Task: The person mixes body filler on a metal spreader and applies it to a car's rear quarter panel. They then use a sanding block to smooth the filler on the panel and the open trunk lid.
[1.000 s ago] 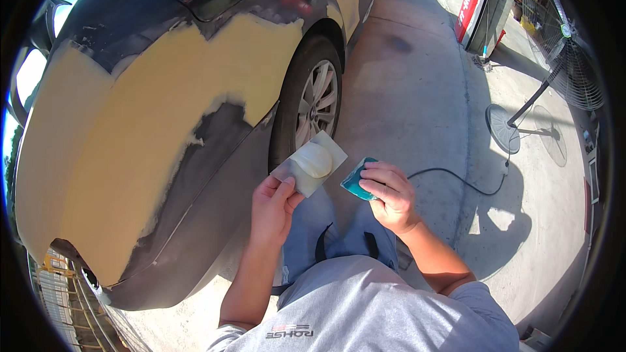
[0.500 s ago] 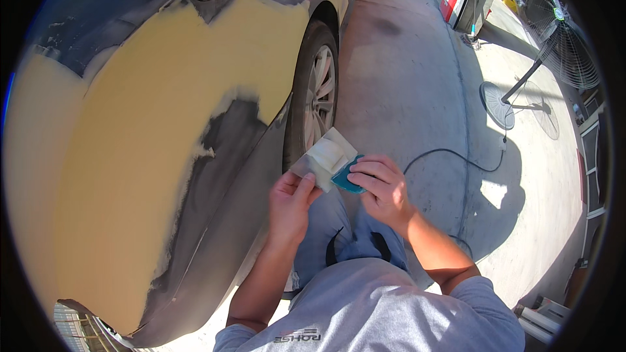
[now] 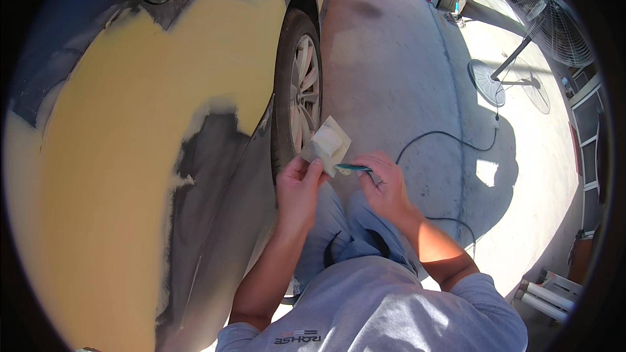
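Between the thumb and fingers of my left hand [image 3: 300,186] is a small, flat, pale mixing board [image 3: 313,151] with a whitish smear of putty [image 3: 328,138] on it. Pinched in my right hand [image 3: 386,184] is a teal putty spreader [image 3: 353,167], seen nearly edge-on. Its tip is by the lower right edge of the board, and I cannot tell whether they touch. To my left stands a car whose dark panel [image 3: 218,163] carries a broad layer of yellow body filler [image 3: 117,156] with ragged edges. Neither hand touches the car.
The car's wheel [image 3: 303,91] is just beyond my hands. A pedestal fan [image 3: 548,19] stands on the concrete floor [image 3: 385,72] at far right, its black cord [image 3: 450,133] looping toward me. At lower right lies a pale metal frame [image 3: 551,296].
The spreader has turned from showing its broad face to nearly edge-on, and it now sits lower along the board. The view has shifted slightly, moving the car leftward.
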Motion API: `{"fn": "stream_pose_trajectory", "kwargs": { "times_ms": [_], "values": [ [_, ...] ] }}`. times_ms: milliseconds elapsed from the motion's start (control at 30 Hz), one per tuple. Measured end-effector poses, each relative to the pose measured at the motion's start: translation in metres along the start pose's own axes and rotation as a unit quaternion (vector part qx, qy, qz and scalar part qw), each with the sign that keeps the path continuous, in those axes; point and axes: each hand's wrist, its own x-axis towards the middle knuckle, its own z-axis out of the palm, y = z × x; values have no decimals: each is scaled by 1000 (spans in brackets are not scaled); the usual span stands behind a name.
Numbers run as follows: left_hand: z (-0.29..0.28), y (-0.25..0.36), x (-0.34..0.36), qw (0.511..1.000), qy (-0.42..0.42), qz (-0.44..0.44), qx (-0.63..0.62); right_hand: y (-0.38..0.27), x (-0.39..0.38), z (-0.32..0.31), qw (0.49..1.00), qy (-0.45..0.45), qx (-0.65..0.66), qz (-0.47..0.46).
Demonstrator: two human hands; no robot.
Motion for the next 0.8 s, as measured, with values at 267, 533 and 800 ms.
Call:
{"fn": "stream_pose_trajectory", "kwargs": {
  "times_ms": [267, 533, 800],
  "values": [
    [-35, -42, 18, 998, 48, -7, -40, 39, 39, -5, 739, 48, 501, 448],
    [-79, -116, -7, 994, 35, -104, -1, 8, 227, -9, 907, 20, 379, 180],
    [-94, -140, -16, 993, 23, -112, 2, -15, 351, 40, 975, 144, 161, -48]
  ]
}}
